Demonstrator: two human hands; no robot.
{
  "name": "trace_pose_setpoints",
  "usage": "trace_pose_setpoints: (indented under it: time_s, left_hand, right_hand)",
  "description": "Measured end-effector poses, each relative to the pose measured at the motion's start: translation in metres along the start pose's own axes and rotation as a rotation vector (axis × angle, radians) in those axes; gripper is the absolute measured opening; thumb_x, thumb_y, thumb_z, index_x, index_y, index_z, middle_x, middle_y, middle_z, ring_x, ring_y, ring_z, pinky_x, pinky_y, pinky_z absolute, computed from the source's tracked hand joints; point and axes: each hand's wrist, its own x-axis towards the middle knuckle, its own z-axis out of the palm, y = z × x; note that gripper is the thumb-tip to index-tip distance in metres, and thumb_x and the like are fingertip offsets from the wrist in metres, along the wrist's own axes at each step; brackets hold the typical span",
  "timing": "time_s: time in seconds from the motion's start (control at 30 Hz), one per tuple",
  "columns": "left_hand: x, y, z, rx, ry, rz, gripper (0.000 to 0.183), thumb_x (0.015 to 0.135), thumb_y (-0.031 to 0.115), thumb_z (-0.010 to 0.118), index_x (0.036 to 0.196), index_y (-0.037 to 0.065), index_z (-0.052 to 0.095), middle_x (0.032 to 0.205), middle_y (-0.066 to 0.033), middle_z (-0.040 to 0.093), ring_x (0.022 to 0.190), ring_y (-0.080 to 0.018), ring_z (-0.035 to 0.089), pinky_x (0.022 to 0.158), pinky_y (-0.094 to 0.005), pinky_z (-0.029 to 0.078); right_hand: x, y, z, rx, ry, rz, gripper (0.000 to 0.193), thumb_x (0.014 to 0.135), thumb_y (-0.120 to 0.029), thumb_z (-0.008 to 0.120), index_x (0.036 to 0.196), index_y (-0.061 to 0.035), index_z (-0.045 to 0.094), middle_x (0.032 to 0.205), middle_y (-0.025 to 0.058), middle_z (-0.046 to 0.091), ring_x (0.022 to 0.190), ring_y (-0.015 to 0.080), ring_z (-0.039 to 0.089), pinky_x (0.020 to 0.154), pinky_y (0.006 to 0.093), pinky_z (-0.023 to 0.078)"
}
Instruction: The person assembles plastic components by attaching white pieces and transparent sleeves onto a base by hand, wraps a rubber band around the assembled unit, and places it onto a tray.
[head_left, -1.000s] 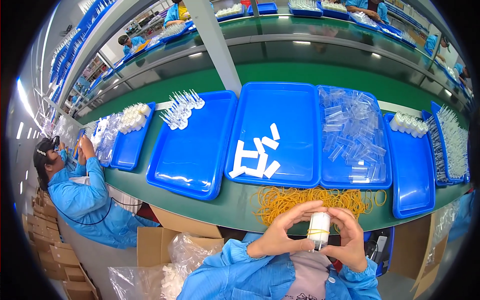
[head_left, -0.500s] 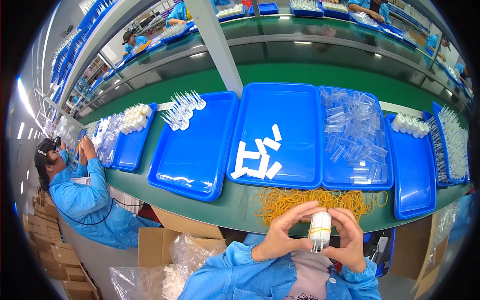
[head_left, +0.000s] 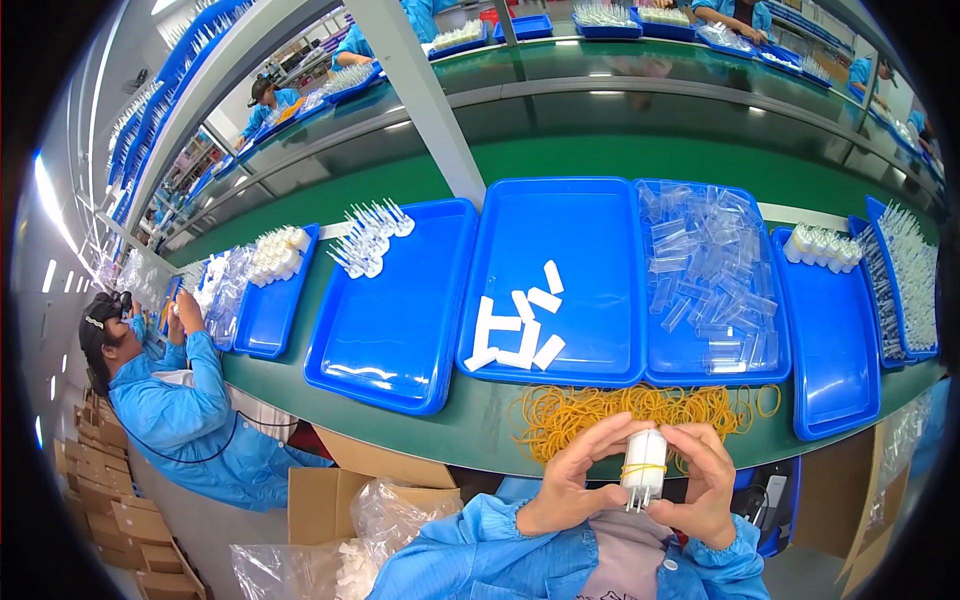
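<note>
Between clamped fingers (head_left: pixel 600 437) of left hand (head_left: pixel 562 492) and right hand (head_left: pixel 710 500): white cylinder (head_left: pixel 646 450) with yellow band (head_left: pixel 642 468) around it. Beyond cylinder: loose rubber bands (head_left: pixel 585 408), then blue tray (head_left: pixel 595 240).

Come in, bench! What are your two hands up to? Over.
Left hand and right hand: both on white cylinder. Yellow band around it, prongs at near end. Loose rubber bands just beyond; nothing visibly blocking.
</note>
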Motion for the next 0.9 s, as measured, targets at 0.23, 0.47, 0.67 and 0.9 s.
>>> trace_pose_setpoints:
  time_s: [0.23,0.47,0.67,0.9]
  left_hand:
    - [0.008,0.012,-0.004,0.046,-0.075,-0.149,0.094,0.072,0.034,0.078,0.143,0.005,0.024,0.135,-0.0232,0.044,0.127,-0.0324,0.043,0.107,-0.0431,0.032]
    - [0.016,0.033,-0.018,0.345,-0.355,-0.214,0.099,0.063,0.018,0.087,0.142,0.003,0.029,0.134,-0.0196,0.047,0.127,-0.0292,0.044,0.107,-0.0403,0.030]
    - [0.010,0.040,-0.017,0.313,-0.299,-0.216,0.094,0.065,0.006,0.083,0.142,0.003,0.028,0.134,-0.0188,0.047,0.124,-0.0291,0.048,0.104,-0.0400,0.036]
    - [0.004,0.024,-0.012,0.092,-0.188,-0.153,0.095,0.060,0.003,0.085,0.137,0.002,0.030,0.127,-0.0200,0.046,0.120,-0.0305,0.049,0.103,-0.0420,0.039]
  right_hand:
    - [0.000,0.000,-0.005,-0.033,0.014,-0.039,0.078,0.055,-0.019,0.084,0.124,0.0028,0.052,0.106,0.0156,0.057,0.096,0.0251,0.058,0.083,0.0339,0.048]
    - [-0.002,-0.015,-0.013,-0.237,-0.158,-0.105,0.083,0.059,-0.020,0.082,0.131,-0.0005,0.045,0.107,0.0151,0.059,0.094,0.0274,0.060,0.081,0.0343,0.049]
    - [-0.005,-0.016,-0.009,-0.206,-0.205,-0.130,0.079,0.067,-0.020,0.074,0.136,-0.0051,0.038,0.114,0.0165,0.053,0.100,0.0328,0.056,0.083,0.0394,0.048]
    - [-0.012,-0.014,-0.012,-0.124,-0.145,-0.105,0.084,0.069,-0.023,0.077,0.139,-0.0044,0.034,0.130,0.0181,0.045,0.119,0.0332,0.047,0.098,0.0400,0.041]
